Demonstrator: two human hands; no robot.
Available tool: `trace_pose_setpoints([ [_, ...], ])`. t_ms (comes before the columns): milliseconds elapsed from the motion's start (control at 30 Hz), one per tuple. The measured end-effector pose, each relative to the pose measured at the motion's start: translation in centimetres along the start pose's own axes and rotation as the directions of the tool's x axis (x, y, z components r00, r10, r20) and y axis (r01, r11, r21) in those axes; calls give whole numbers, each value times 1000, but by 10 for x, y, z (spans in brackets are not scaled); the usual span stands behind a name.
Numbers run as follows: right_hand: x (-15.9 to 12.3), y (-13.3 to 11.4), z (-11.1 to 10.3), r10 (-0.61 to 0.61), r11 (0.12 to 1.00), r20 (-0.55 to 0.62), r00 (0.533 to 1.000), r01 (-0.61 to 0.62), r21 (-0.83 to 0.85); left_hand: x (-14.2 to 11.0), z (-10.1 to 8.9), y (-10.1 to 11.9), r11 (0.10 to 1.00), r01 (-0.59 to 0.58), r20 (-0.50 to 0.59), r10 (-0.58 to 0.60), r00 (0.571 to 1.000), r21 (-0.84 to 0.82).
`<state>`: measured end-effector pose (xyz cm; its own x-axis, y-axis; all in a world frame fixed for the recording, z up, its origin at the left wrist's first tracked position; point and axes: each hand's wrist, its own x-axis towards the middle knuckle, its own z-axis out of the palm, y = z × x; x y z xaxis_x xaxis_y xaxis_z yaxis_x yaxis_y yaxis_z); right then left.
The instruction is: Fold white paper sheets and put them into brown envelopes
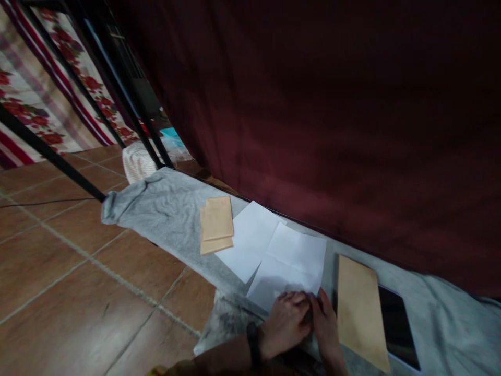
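Observation:
A white sheet of paper with a crease across its middle lies on the grey cloth. At its near edge, my left hand, with a dark band on the wrist, is closed with curled fingers on the paper. Close beside it, my right hand pinches the sheet's near right corner. The fingertips are partly hidden. Under the left side of this sheet lies another white sheet. Two small brown envelopes are stacked on that sheet's left edge.
To the right, a larger brown envelope partly covers a dark-screened tablet. The grey cloth covers a long narrow surface. A dark red curtain hangs behind it. Black metal bars and a tiled floor are at left.

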<state>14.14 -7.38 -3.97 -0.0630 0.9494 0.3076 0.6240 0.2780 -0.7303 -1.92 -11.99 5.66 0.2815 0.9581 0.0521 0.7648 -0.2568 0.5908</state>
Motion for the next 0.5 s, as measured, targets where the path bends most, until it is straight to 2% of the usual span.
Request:
trace_pose_setpoints([
  [100, -1, 1, -7, 189, 980, -39, 981, -186, 74, -7, -10, -16, 1000, 8, -85, -9, 996, -13],
  [167, -2, -2, -8, 263, 962, -47, 964, -259, 85, -9, -9, -32, 994, 56, -143, -42, 989, 95],
  [200, -3, -4, -8, 259, 965, -56, 964, -256, 58, -8, -7, -41, 984, 86, -160, -60, 985, 157],
  [300, -2, -17, -6, 148, 984, -106, 983, -158, -88, -6, 3, -64, 950, 133, -170, -87, 982, 283],
  [367, 0, -30, -5, 19, 974, -122, 992, -45, -221, -3, 9, -72, 938, 104, -156, -54, 986, 331],
  [500, 6, -60, -2, -227, 874, -52, 973, 179, -451, 0, 15, -77, 909, 38, -144, 25, 989, 416],
])
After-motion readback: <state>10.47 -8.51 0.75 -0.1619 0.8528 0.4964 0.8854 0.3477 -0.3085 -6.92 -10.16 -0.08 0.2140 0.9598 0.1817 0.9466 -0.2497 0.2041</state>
